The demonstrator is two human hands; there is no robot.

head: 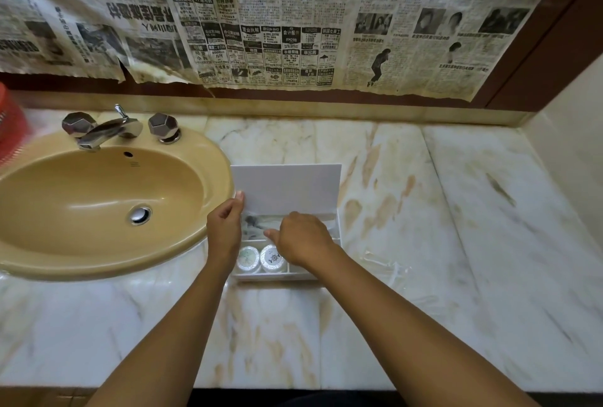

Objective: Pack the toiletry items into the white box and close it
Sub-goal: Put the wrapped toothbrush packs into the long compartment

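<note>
Two bare forearms are reaching away from the viewer across a pale marble counter [456, 243] streaked with tan veins. Both are meeting at a white box [274, 276] that is sitting just right of a mustard-coloured sink [208, 158].

The box is lying directly ahead of the hands, its long side running left to right. Two round white tubs [259, 258] are sitting side by side in its near left compartment; their lid prints are too small to read.

The right hand [301, 238] is hovering over the middle of the box, fingers curled down into the far compartment. There, something grey in clear wrapping [257, 222] is lying; whether the fingers are gripping it cannot be told.

The left hand [225, 227] is pinching the left edge of the lid [287, 186], which is standing upright along the far side of the box. So the left hand is the one already placed to swing the lid toward the viewer once the right hand is clear.

Crumpled clear plastic [381, 263] is lying on the counter just right of the box. Beyond the sink, a chrome tap [111, 129] is standing between two faceted knobs.

Old yellowed newspaper [293, 15] is covering the far wall, printed in Chinese characters. Small adverts showing "RM209" and "SDN BHD" can be made out.
</note>
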